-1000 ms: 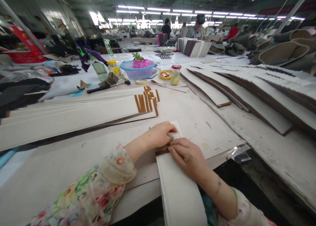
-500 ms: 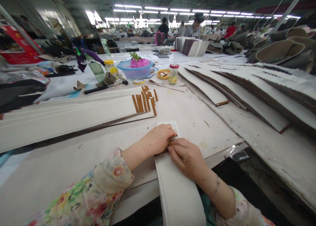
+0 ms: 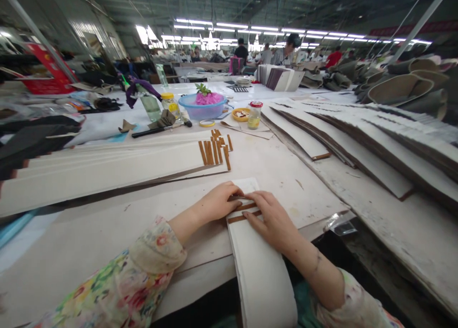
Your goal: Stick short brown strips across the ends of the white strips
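A long white panel (image 3: 263, 275) runs from the table toward me and curves down over its front edge. Two narrow brown strips lie across its far end, a lower strip (image 3: 236, 219) and an upper strip (image 3: 249, 206). At the left of that end, my left hand (image 3: 220, 202) is closed on the panel, with its thumb by the upper strip. My right hand (image 3: 275, 218) grips the right side, fingers over the far edge and thumb at the lower strip. The fingers partly hide the panel's end.
Left of my hands, stacked white panels (image 3: 118, 165) carry several loose brown strips (image 3: 214, 149). Behind them are a brush (image 3: 161, 129), a blue basin (image 3: 202, 109) and a glass jar (image 3: 254, 115). More panels (image 3: 358, 151) fan out at right. A person (image 3: 284, 53) stands far back.
My hands have moved slightly apart, uncovering the brown strips across the panel's end. My right fingers have shifted from a pinch to the far edge. The view has shifted slightly.
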`<move>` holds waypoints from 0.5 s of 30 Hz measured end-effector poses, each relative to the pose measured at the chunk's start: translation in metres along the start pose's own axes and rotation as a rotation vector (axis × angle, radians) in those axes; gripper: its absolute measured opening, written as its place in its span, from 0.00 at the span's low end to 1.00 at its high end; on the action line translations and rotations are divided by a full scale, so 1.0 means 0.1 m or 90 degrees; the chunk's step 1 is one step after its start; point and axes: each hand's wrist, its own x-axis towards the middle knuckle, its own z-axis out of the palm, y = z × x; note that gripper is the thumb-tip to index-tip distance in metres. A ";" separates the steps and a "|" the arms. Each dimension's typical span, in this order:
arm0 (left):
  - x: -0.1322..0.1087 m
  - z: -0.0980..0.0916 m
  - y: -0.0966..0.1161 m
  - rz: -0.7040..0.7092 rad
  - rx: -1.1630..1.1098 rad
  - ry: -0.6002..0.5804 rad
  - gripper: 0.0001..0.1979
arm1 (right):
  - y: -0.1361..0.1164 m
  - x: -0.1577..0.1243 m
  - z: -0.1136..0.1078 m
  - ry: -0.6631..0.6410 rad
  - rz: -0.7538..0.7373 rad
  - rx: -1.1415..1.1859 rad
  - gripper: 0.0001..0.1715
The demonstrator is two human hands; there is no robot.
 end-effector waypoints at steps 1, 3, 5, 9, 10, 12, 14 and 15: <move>-0.02 0.00 -0.01 -0.011 0.001 0.007 0.08 | 0.01 0.01 0.00 0.004 0.005 -0.029 0.20; -0.05 0.02 -0.02 -0.021 -0.003 0.013 0.09 | 0.04 0.04 0.00 -0.004 0.009 -0.080 0.24; -0.05 0.03 -0.02 -0.022 -0.007 0.017 0.09 | 0.06 0.07 0.00 -0.028 0.006 -0.108 0.24; -0.04 0.04 0.01 -0.014 0.005 0.018 0.07 | 0.08 0.13 -0.02 -0.073 -0.011 -0.102 0.18; -0.04 0.04 0.02 -0.009 0.011 0.013 0.06 | 0.08 0.14 -0.02 -0.080 -0.013 -0.098 0.17; -0.05 0.03 0.05 0.005 0.029 0.006 0.04 | 0.07 0.15 -0.01 -0.090 -0.013 -0.103 0.14; -0.06 0.03 0.07 0.019 0.051 0.001 0.04 | 0.06 0.16 0.00 -0.099 -0.011 -0.127 0.12; -0.06 0.03 0.08 0.022 0.060 0.001 0.05 | 0.05 0.17 0.01 -0.103 -0.011 -0.141 0.11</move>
